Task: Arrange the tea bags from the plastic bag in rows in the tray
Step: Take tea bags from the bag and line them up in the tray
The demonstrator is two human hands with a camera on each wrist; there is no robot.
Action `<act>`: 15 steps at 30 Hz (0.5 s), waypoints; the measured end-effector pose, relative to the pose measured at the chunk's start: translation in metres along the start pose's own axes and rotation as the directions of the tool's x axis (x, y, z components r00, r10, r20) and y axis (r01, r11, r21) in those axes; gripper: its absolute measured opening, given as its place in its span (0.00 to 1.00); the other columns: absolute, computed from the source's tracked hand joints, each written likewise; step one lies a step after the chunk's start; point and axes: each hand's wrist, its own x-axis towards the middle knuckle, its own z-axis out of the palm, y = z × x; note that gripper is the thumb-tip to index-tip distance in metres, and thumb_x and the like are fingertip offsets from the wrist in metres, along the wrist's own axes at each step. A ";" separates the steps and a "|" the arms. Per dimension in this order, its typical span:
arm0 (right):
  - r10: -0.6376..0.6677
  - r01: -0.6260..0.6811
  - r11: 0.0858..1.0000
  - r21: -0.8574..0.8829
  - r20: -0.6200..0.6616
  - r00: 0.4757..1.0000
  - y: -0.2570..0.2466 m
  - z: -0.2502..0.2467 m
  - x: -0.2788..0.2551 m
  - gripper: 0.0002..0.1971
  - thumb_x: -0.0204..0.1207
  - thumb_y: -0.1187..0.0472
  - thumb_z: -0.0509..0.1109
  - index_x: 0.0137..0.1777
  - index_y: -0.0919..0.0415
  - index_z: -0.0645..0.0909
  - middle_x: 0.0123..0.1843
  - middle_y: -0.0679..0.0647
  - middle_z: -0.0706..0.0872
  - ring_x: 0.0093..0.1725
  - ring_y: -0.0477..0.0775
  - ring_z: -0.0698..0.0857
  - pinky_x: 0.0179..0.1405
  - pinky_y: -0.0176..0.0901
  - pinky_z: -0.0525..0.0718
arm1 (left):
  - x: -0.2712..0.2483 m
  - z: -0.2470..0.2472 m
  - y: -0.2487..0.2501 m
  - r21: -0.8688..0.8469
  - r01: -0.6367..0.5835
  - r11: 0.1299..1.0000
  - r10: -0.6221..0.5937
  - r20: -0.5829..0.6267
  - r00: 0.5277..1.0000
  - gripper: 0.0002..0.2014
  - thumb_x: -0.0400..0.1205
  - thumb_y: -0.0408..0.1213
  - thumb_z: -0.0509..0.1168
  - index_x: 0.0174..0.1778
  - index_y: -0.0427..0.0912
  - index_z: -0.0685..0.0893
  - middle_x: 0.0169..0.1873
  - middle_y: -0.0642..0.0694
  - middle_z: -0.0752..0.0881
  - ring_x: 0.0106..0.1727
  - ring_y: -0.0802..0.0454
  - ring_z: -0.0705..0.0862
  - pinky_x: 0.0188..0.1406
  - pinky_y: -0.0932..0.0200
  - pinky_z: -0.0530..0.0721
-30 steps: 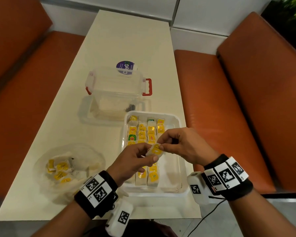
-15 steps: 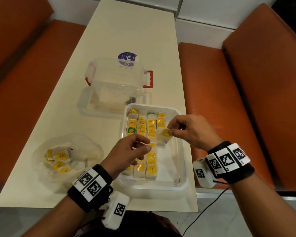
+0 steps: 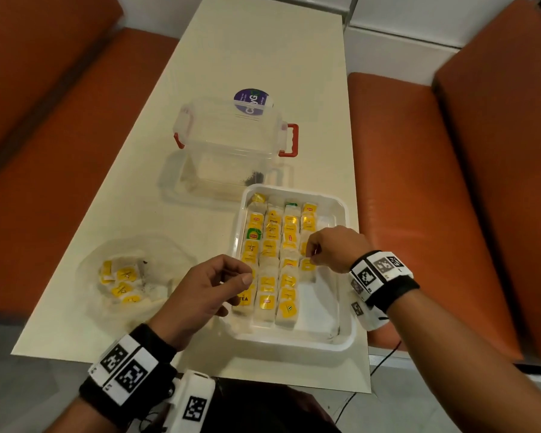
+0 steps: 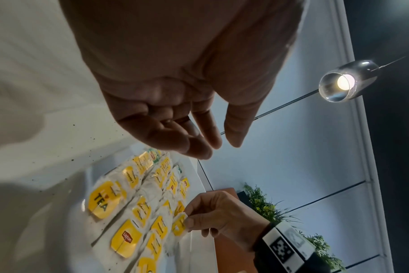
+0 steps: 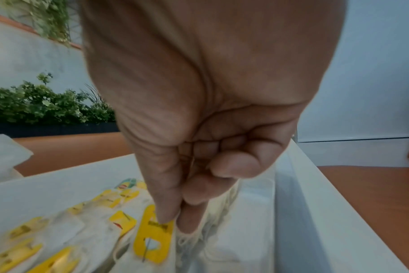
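A white tray (image 3: 344, 320) near the table's front right holds several yellow-tagged tea bags (image 3: 267, 260) in rows. My right hand (image 3: 310, 259) pinches one tea bag (image 3: 307, 266) by its yellow tag (image 5: 152, 240), low in the fourth row; in the left wrist view this tea bag (image 4: 179, 225) sits at the row's end. My left hand (image 3: 235, 276) hovers over the tray's left edge, fingers loosely curled and holding nothing (image 4: 213, 146). A clear plastic bag (image 3: 132, 276) with several more tea bags lies to the left.
A clear lidded box (image 3: 231, 142) with red handles stands behind the tray on the cream table (image 3: 247, 57). Orange bench seats (image 3: 419, 182) flank the table on both sides. A cable hangs below the table's front right corner.
The right hand took the tea bag from between both hands and carried it right and down into the tray's fourth row. The left hand let go and drew back left.
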 end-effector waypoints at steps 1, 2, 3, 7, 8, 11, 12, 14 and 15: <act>0.007 -0.007 1.000 -0.005 -0.003 1.000 0.000 0.000 0.004 0.03 0.78 0.52 0.73 0.50 0.42 0.86 0.48 0.44 0.89 0.45 0.48 0.85 0.32 0.39 0.73 | -0.001 0.000 -0.001 -0.003 0.004 1.000 -0.004 -0.005 1.000 0.03 0.81 0.40 0.74 0.48 0.48 0.89 0.43 0.42 0.88 0.37 0.52 0.84 0.33 0.59 0.79; 0.013 -0.013 1.000 -0.007 -0.004 1.000 0.000 0.000 0.007 0.03 0.78 0.52 0.73 0.50 0.43 0.86 0.48 0.45 0.89 0.45 0.49 0.85 0.32 0.39 0.73 | -0.002 -0.001 -0.002 -0.002 0.005 1.000 -0.005 -0.007 1.000 0.02 0.81 0.40 0.74 0.47 0.49 0.89 0.43 0.42 0.88 0.37 0.52 0.84 0.33 0.59 0.79; 0.019 -0.019 1.000 -0.007 -0.006 1.000 0.000 0.000 0.009 0.03 0.78 0.52 0.73 0.50 0.43 0.87 0.48 0.45 0.88 0.45 0.49 0.84 0.33 0.40 0.74 | -0.002 -0.001 -0.002 -0.001 0.005 1.000 -0.005 -0.008 1.000 0.01 0.81 0.41 0.74 0.47 0.50 0.89 0.43 0.43 0.89 0.37 0.52 0.84 0.34 0.58 0.79; 0.025 -0.025 1.000 -0.005 -0.012 1.000 0.002 0.000 0.014 0.03 0.78 0.52 0.73 0.50 0.44 0.86 0.48 0.45 0.88 0.46 0.50 0.85 0.35 0.40 0.76 | -0.003 -0.002 -0.002 0.000 0.006 1.000 -0.006 -0.010 1.000 0.02 0.82 0.39 0.72 0.45 0.52 0.89 0.42 0.45 0.88 0.38 0.52 0.84 0.34 0.58 0.79; 0.030 -0.030 1.000 0.002 -0.012 0.999 0.003 0.000 0.015 0.02 0.78 0.51 0.73 0.49 0.44 0.86 0.48 0.44 0.88 0.46 0.49 0.85 0.35 0.40 0.76 | -0.003 -0.002 -0.001 0.001 0.006 1.000 -0.006 -0.014 1.000 0.03 0.82 0.39 0.72 0.45 0.52 0.89 0.42 0.44 0.88 0.37 0.52 0.84 0.33 0.59 0.79; 0.041 -0.041 0.999 0.013 -0.005 0.999 0.004 -0.001 0.016 0.02 0.77 0.51 0.74 0.46 0.43 0.84 0.48 0.44 0.89 0.47 0.49 0.86 0.35 0.40 0.77 | -0.001 -0.001 0.000 0.007 0.008 1.000 -0.008 -0.020 1.000 0.02 0.81 0.39 0.72 0.46 0.51 0.89 0.42 0.43 0.89 0.37 0.53 0.84 0.32 0.60 0.79; 0.044 -0.044 0.999 0.016 -0.005 0.999 0.004 -0.002 0.016 0.02 0.77 0.51 0.74 0.47 0.43 0.84 0.48 0.43 0.89 0.47 0.49 0.86 0.35 0.40 0.77 | -0.001 -0.001 0.000 0.010 0.011 1.000 -0.010 -0.021 1.000 0.02 0.81 0.38 0.72 0.46 0.51 0.89 0.42 0.43 0.89 0.37 0.53 0.84 0.32 0.59 0.79; 0.045 -0.045 0.999 0.030 -0.012 0.999 0.005 -0.003 0.015 0.03 0.77 0.51 0.74 0.48 0.44 0.84 0.48 0.43 0.89 0.47 0.49 0.86 0.33 0.40 0.75 | 0.000 0.000 0.001 0.011 0.014 1.000 -0.014 -0.022 1.000 0.02 0.81 0.38 0.72 0.47 0.49 0.89 0.42 0.44 0.88 0.36 0.53 0.84 0.33 0.59 0.79; 0.043 -0.043 0.998 0.037 -0.016 0.999 0.005 -0.003 0.015 0.03 0.77 0.51 0.74 0.48 0.44 0.84 0.48 0.43 0.89 0.47 0.49 0.86 0.33 0.39 0.75 | 0.000 0.000 0.002 0.013 0.015 1.000 -0.015 -0.022 1.000 0.02 0.81 0.38 0.72 0.48 0.48 0.89 0.42 0.44 0.88 0.36 0.53 0.84 0.33 0.59 0.79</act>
